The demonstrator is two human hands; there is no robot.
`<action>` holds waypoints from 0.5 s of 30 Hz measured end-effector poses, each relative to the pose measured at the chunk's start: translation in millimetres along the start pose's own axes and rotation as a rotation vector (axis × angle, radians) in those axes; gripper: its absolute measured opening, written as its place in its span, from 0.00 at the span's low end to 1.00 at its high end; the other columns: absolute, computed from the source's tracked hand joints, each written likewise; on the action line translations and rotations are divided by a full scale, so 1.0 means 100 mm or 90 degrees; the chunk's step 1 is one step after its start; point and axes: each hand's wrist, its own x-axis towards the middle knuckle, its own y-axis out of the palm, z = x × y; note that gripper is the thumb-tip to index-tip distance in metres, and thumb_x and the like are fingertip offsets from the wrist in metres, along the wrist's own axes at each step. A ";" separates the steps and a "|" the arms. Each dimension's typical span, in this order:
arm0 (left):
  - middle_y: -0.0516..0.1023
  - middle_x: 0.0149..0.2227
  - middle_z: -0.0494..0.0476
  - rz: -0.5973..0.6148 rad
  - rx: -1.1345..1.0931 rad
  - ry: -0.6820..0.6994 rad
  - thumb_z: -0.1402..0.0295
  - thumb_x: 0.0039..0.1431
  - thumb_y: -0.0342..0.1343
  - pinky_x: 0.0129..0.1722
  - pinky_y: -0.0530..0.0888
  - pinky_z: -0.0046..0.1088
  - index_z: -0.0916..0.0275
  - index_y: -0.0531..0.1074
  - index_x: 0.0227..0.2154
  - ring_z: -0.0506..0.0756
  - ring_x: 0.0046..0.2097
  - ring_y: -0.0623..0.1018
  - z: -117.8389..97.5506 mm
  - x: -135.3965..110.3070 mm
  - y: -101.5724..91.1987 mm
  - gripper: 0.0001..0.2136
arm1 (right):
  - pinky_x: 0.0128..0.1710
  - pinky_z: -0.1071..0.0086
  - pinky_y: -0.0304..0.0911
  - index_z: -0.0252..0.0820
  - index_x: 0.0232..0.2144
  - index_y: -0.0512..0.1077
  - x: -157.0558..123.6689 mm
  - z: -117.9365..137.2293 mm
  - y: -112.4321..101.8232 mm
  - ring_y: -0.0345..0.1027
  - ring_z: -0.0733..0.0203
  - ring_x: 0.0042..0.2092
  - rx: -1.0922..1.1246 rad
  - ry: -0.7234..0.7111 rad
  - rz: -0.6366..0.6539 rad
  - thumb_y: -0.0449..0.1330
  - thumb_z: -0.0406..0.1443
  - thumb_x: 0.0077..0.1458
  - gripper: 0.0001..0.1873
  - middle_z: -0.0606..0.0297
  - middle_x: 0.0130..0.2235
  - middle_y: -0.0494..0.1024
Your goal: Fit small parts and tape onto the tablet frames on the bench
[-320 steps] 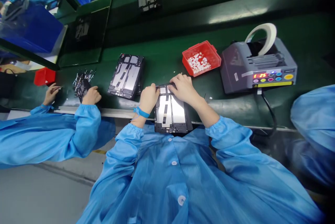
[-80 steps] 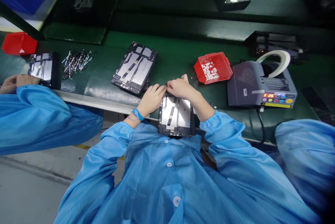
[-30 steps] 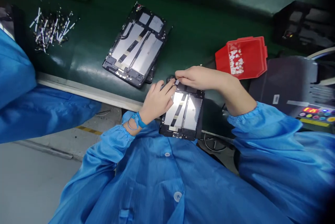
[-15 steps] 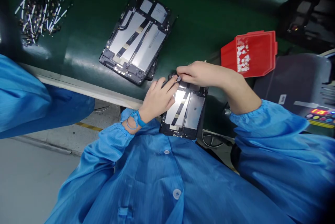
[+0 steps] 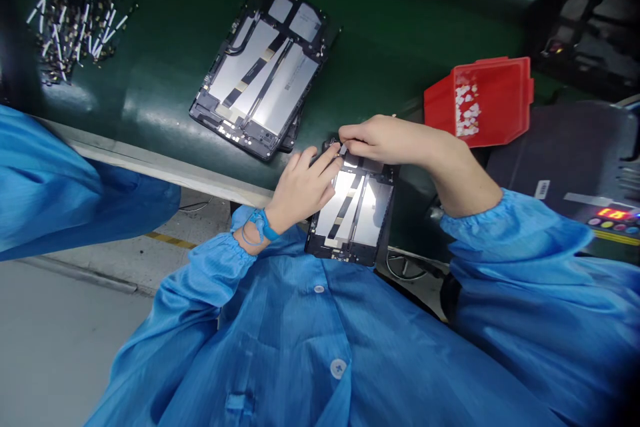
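Note:
An opened tablet chassis (image 5: 355,214) with silver battery panels lies at the near edge of the green bench, in front of my chest. My left hand (image 5: 303,184) rests its fingertips on the chassis's upper left corner. My right hand (image 5: 387,140) reaches across the top edge from the right, thumb and forefinger pinched on a small pale strip (image 5: 343,149) at that same corner. The fingertips of both hands almost meet there. A blue wrist strap sits on my left wrist.
A second opened tablet chassis (image 5: 263,70) lies tilted on the bench, up and to the left. A red bin (image 5: 500,97) of small white pieces and a grey tape dispenser (image 5: 565,160) stand on the right. Small cable parts (image 5: 70,20) are heaped far left. A co-worker's blue sleeve (image 5: 65,180) reaches in at left.
The view has tilted closer to the bench over the last seconds. My hands have stayed at the chassis's top left corner, the right fingers pinching slightly lower than half a second ago.

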 end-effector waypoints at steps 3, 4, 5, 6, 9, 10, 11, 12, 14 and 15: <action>0.71 0.78 0.66 -0.006 0.000 -0.001 0.71 0.74 0.49 0.62 0.74 0.55 0.62 0.73 0.72 0.72 0.67 0.74 0.00 0.01 0.01 0.27 | 0.37 0.62 0.54 0.46 0.42 0.74 0.01 0.02 0.01 0.66 0.55 0.32 -0.016 0.013 -0.006 0.51 0.43 0.75 0.14 0.62 0.29 0.74; 0.71 0.78 0.66 -0.011 0.000 -0.001 0.71 0.75 0.49 0.62 0.74 0.55 0.63 0.73 0.73 0.72 0.67 0.74 -0.01 0.01 0.02 0.27 | 0.37 0.62 0.54 0.46 0.42 0.74 0.02 0.03 0.02 0.66 0.54 0.33 -0.019 0.018 -0.008 0.51 0.43 0.75 0.14 0.62 0.30 0.75; 0.72 0.77 0.66 -0.016 0.001 -0.003 0.70 0.76 0.48 0.62 0.74 0.55 0.63 0.72 0.73 0.72 0.67 0.74 -0.01 0.02 0.03 0.27 | 0.37 0.62 0.54 0.46 0.42 0.74 0.02 0.05 0.02 0.67 0.54 0.33 -0.020 0.024 -0.009 0.52 0.43 0.75 0.13 0.61 0.30 0.76; 0.72 0.77 0.67 -0.021 0.003 -0.005 0.70 0.76 0.48 0.62 0.74 0.54 0.64 0.72 0.74 0.72 0.68 0.74 -0.01 0.02 0.04 0.27 | 0.38 0.62 0.55 0.46 0.42 0.74 0.02 0.06 0.02 0.68 0.54 0.34 -0.023 0.030 -0.011 0.53 0.43 0.75 0.13 0.60 0.31 0.77; 0.72 0.77 0.68 -0.027 0.009 -0.010 0.68 0.77 0.47 0.63 0.74 0.54 0.65 0.70 0.76 0.72 0.68 0.74 -0.03 0.04 0.08 0.28 | 0.39 0.61 0.56 0.45 0.44 0.75 0.02 0.11 0.03 0.72 0.51 0.36 -0.050 0.056 -0.025 0.53 0.43 0.76 0.13 0.57 0.33 0.80; 0.72 0.77 0.68 -0.027 0.012 -0.010 0.67 0.77 0.48 0.63 0.74 0.54 0.65 0.70 0.76 0.73 0.68 0.74 -0.03 0.05 0.09 0.28 | 0.39 0.61 0.56 0.45 0.44 0.76 0.01 0.13 0.04 0.73 0.50 0.37 -0.064 0.066 -0.029 0.53 0.43 0.76 0.14 0.56 0.34 0.81; 0.71 0.77 0.68 -0.028 0.015 -0.010 0.67 0.77 0.48 0.63 0.74 0.54 0.65 0.70 0.76 0.73 0.68 0.74 -0.04 0.05 0.10 0.28 | 0.39 0.61 0.57 0.44 0.45 0.76 0.00 0.14 0.04 0.73 0.49 0.38 -0.078 0.075 -0.032 0.52 0.43 0.76 0.15 0.55 0.35 0.82; 0.71 0.78 0.67 -0.029 0.018 -0.010 0.67 0.77 0.48 0.63 0.74 0.53 0.65 0.70 0.76 0.73 0.68 0.74 -0.04 0.05 0.10 0.28 | 0.39 0.61 0.57 0.44 0.46 0.76 -0.01 0.14 0.05 0.74 0.49 0.38 -0.089 0.083 -0.032 0.51 0.43 0.76 0.15 0.54 0.36 0.83; 0.70 0.78 0.67 -0.029 0.021 -0.011 0.68 0.77 0.48 0.63 0.74 0.53 0.65 0.69 0.76 0.72 0.68 0.74 -0.05 0.05 0.10 0.28 | 0.40 0.61 0.58 0.43 0.48 0.76 -0.02 0.14 0.06 0.75 0.48 0.39 -0.096 0.093 -0.031 0.50 0.43 0.77 0.16 0.53 0.37 0.84; 0.70 0.78 0.67 -0.029 0.021 -0.011 0.68 0.77 0.49 0.63 0.74 0.53 0.65 0.69 0.76 0.72 0.67 0.74 -0.05 0.05 0.10 0.28 | 0.40 0.60 0.58 0.43 0.48 0.76 -0.02 0.13 0.07 0.75 0.48 0.39 -0.096 0.097 -0.031 0.50 0.43 0.77 0.17 0.53 0.37 0.84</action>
